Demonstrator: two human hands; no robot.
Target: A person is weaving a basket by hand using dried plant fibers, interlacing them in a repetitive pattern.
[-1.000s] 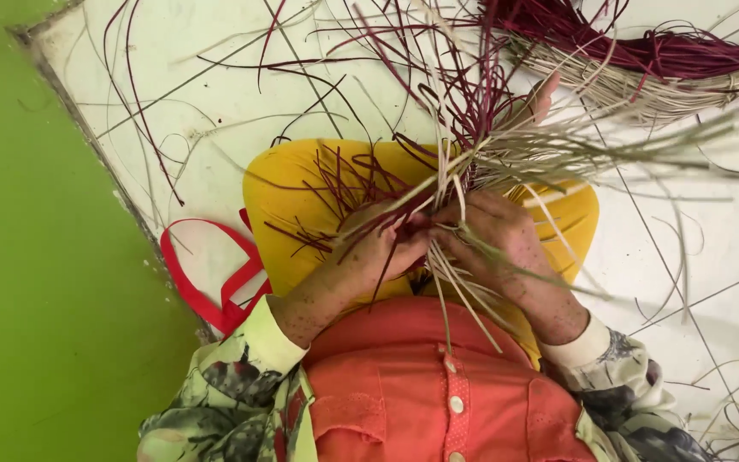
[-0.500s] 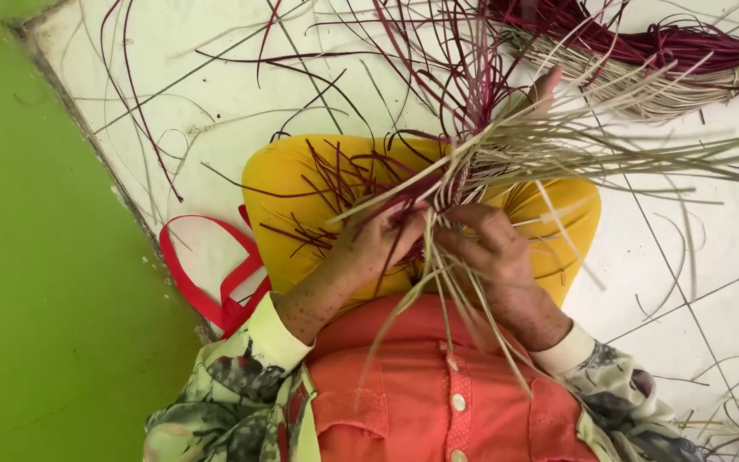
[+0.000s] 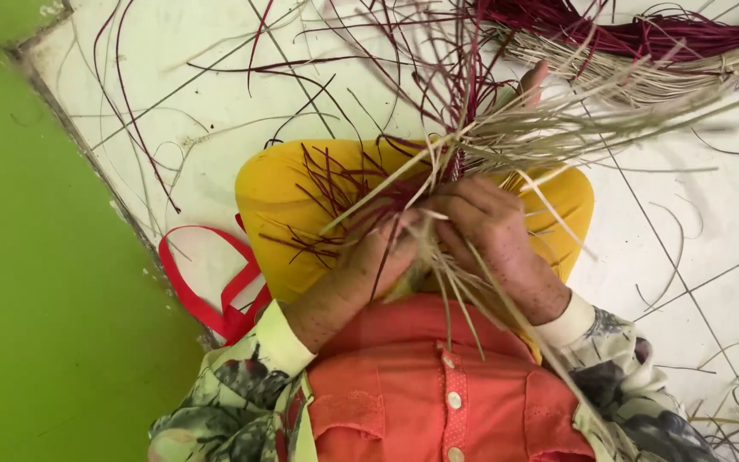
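Weaving seems mid-course: left hand (image 3: 378, 257) and right hand (image 3: 489, 227) both pinch thin pale and dark-red cane strands (image 3: 472, 137); next crossing likely needs firm tension.

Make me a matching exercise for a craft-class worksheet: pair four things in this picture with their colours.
Things:
1. cloth over the person's lap
2. buttoned shirt
3. wall beside the tiled floor
4. loop of strap on the floor

Colours:
a. green
b. red
c. yellow
d. orange

Pairs: 1-c, 2-d, 3-a, 4-b
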